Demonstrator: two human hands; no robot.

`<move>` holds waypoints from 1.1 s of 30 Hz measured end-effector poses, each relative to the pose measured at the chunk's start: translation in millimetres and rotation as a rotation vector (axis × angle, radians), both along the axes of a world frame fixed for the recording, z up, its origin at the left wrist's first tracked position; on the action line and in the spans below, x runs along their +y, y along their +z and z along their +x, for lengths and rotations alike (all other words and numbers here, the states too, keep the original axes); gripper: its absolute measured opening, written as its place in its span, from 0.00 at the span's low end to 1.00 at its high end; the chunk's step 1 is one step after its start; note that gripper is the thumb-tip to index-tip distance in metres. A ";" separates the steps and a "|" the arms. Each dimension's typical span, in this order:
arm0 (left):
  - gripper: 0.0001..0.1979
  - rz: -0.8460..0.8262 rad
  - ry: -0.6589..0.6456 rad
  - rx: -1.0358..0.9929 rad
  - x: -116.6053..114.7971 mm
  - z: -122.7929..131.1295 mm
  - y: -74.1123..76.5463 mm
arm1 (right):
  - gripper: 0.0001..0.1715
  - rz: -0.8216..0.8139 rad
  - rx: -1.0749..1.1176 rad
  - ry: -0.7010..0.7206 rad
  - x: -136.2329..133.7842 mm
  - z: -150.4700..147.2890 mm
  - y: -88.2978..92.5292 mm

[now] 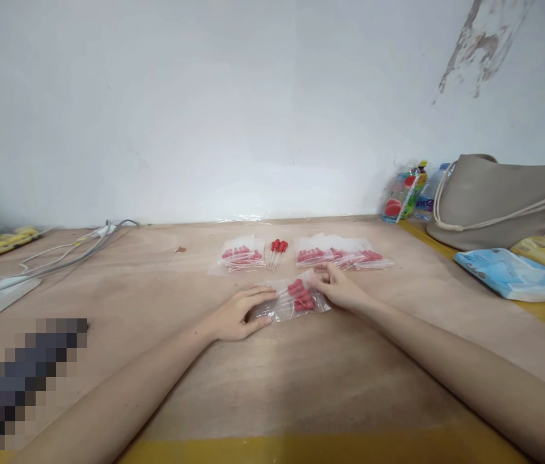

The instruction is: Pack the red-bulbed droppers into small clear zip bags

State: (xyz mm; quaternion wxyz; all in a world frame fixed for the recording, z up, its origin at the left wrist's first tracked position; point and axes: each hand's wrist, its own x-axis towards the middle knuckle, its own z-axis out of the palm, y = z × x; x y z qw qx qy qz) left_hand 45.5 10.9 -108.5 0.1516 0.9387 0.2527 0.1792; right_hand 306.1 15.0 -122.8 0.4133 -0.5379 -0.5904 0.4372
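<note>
A clear plastic bag [283,313] lies on the table with several red-bulbed droppers [301,295] inside, their bulbs toward the right. My left hand [239,313] rests on the bag's left end, fingers stretched out and thumb apart at the near edge. At the right end, my right hand [334,283] has thumb and fingers pinched together on the bag's upper corner. Beyond the hands, several loose droppers [279,247] lie together. To their left is a pile of filled bags [241,255], and to their right spreads a second group of filled bags [337,252].
On the right stand bottles [405,193], a grey bag [499,200] and a blue tissue pack [514,274]. Cables [72,251] and a white power strip [2,293] lie left. A white wall [253,116] closes off the table's [272,386] back.
</note>
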 end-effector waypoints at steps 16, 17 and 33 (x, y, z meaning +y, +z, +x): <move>0.11 0.257 1.148 -0.199 47.0 -34.7 -3.7 | 0.18 0.042 0.451 0.037 17.9 43.5 37.1; 0.12 0.233 1.194 -0.164 52.5 -40.3 -3.1 | 0.18 0.078 0.479 0.009 23.1 44.2 38.5; 0.09 0.023 1.093 -0.152 73.6 -57.2 -9.1 | 0.07 -0.148 0.062 -0.305 70.9 5.7 23.4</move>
